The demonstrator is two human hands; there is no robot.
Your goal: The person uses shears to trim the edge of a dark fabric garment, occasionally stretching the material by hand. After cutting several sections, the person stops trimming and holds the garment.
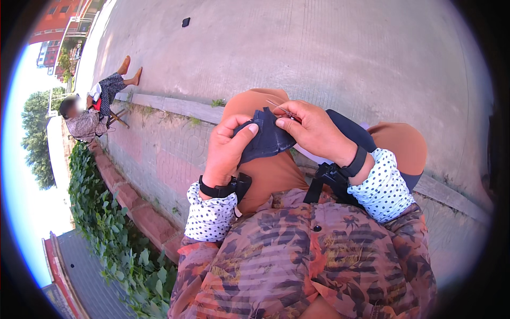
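Over my lap, my left hand [223,149] pinches a small dark navy cloth piece [268,141] between thumb and fingers. The cloth is folded, with a pale line along its lower edge and a narrow tab at the top. At its upper right edge, my right hand [316,130] is closed with thumb and forefinger together. A thin needle-like tool [277,107] sticks out from these fingers toward the upper left; its exact kind is too fine to make out. Another dark cloth [353,130] lies behind my right wrist.
My knees in brown trousers [398,141] are just under my hands. A kerb [175,105] runs across the paving. A small black object [186,22] lies on the concrete. A seated person [93,114] is at the left, beyond a low brick edging [130,204] with green plants [106,223].
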